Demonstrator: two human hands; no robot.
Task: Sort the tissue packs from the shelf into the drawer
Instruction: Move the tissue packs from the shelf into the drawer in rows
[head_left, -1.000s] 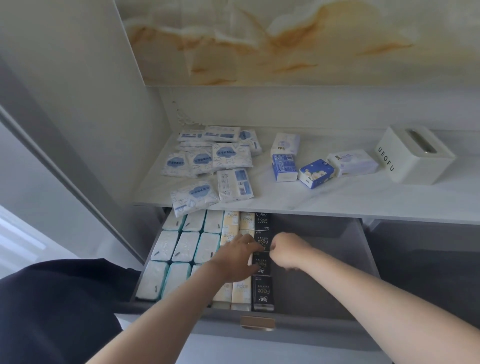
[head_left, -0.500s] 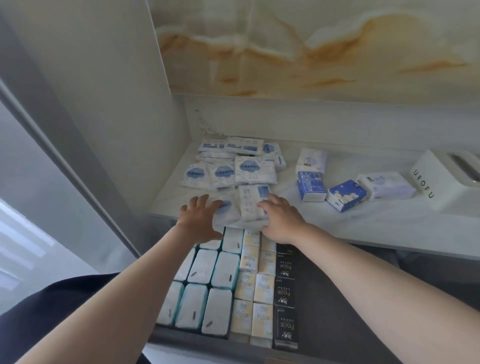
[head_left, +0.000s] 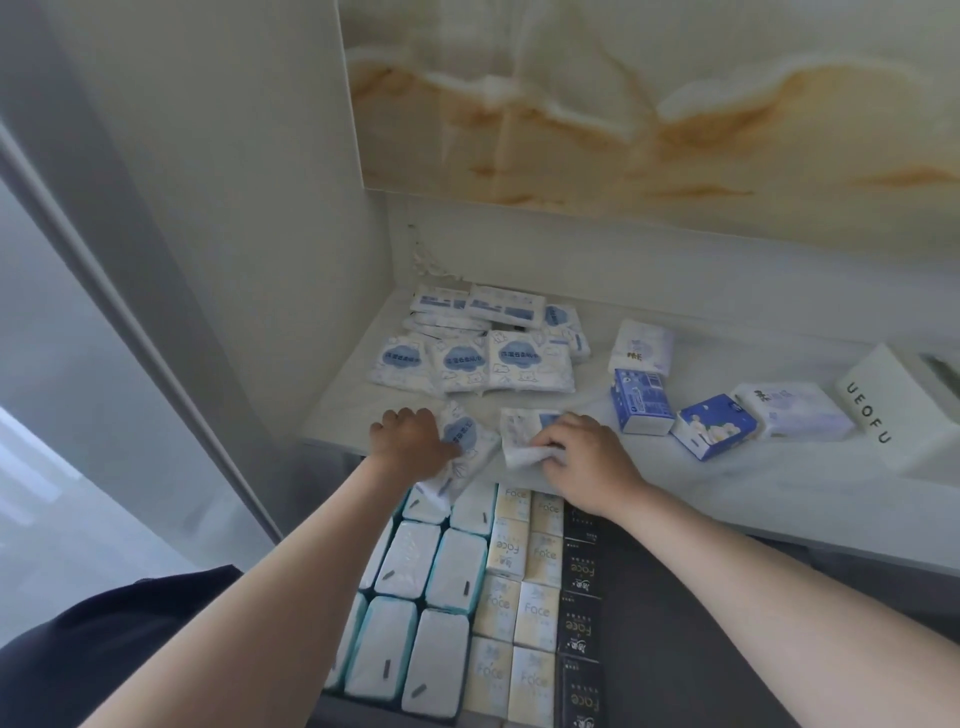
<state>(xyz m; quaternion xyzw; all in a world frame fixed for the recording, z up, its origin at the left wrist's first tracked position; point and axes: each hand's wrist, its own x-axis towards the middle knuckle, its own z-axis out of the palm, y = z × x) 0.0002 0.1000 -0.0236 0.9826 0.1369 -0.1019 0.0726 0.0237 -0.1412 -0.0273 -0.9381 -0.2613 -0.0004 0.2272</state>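
My left hand (head_left: 410, 441) grips a flat white tissue pack with a blue cloud print (head_left: 465, 452) at the shelf's front edge; the pack hangs partly over the drawer. My right hand (head_left: 582, 457) pinches a second flat white-and-blue pack (head_left: 522, 434) beside it on the shelf (head_left: 779, 483). Behind them lie several more cloud-print packs (head_left: 483, 358). Further right sit a white pack (head_left: 641, 345), two blue packs (head_left: 641, 400) (head_left: 714, 423) and a pale lilac pack (head_left: 795, 415). The open drawer (head_left: 675, 623) below holds rows of white, cream and black packs (head_left: 498, 597).
A white tissue box marked UEOFU (head_left: 893, 405) stands at the shelf's right end. A cabinet side wall (head_left: 234, 234) closes the left. The drawer's right half shows its dark floor. A marbled panel (head_left: 649, 104) hangs above the shelf.
Both hands rose from the drawer to the shelf's front edge and took hold of one flat pack each. The left pack has since slid toward the drawer edge.
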